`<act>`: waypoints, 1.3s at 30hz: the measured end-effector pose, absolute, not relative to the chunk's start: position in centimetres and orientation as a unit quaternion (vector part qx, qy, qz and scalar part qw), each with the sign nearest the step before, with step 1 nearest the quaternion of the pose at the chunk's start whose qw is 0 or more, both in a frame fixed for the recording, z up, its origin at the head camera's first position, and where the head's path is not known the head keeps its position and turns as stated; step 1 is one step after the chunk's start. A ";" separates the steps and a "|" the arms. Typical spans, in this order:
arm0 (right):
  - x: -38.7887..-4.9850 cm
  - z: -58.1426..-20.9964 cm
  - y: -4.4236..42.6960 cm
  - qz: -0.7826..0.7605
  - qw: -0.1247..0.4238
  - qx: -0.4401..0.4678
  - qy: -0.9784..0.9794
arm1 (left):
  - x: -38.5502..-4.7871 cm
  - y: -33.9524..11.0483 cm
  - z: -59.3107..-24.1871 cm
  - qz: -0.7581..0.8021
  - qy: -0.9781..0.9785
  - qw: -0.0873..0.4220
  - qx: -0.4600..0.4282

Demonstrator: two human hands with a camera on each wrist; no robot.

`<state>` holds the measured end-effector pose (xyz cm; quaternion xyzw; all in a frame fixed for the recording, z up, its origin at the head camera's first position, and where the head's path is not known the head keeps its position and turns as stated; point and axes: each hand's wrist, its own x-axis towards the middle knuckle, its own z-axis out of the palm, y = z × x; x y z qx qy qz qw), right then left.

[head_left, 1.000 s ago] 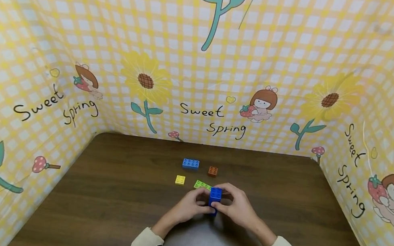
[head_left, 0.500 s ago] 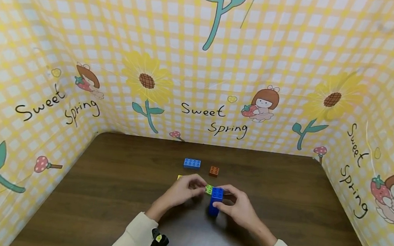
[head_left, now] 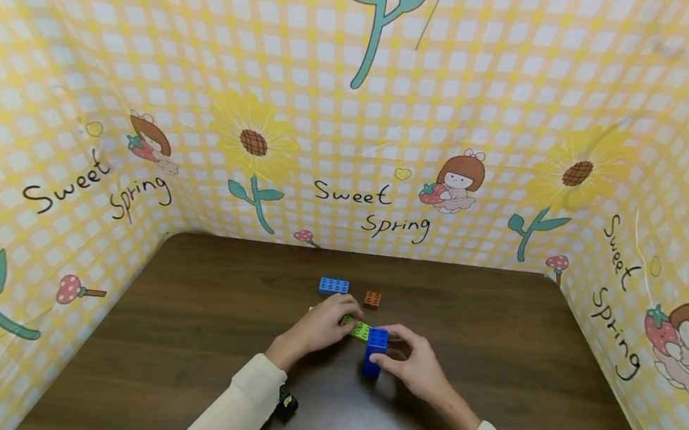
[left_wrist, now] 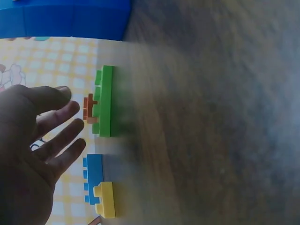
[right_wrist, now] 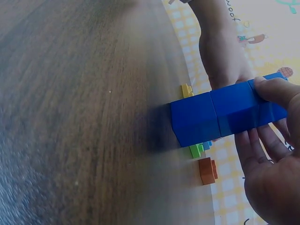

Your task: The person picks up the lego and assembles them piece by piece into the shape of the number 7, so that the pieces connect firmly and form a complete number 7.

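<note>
An upright stack of dark blue building bricks (head_left: 374, 354) stands on the brown table. My right hand (head_left: 423, 367) grips it near the top, with the thumb on the near side, as the right wrist view shows. Just left of the stack lies a long lime green brick (head_left: 360, 329). Over that brick's left part reaches my left hand (head_left: 322, 324); in the left wrist view its fingers (left_wrist: 70, 136) are loosely bent, with a gap between them and the green brick. A yellow brick (left_wrist: 107, 200) is mostly hidden behind the left hand in the head view.
Farther back on the table (head_left: 209, 341) lie a lighter blue brick (head_left: 333, 285) and a small orange-brown brick (head_left: 372, 300). A yellow checked cloth (head_left: 353, 138) with printed flowers surrounds the table's back and sides.
My left hand has let go of the blue stack and moved left and away from me, over the green brick. The right hand stays on the stack, which has barely moved.
</note>
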<state>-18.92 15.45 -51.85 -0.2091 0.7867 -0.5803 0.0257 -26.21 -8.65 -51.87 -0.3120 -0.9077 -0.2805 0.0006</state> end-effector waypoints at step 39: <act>-19.2 -51.8 15.5 -0.580 0.031 -0.203 0.788 | -26.3 -8.0 -52.6 -0.108 -0.921 0.032 -0.372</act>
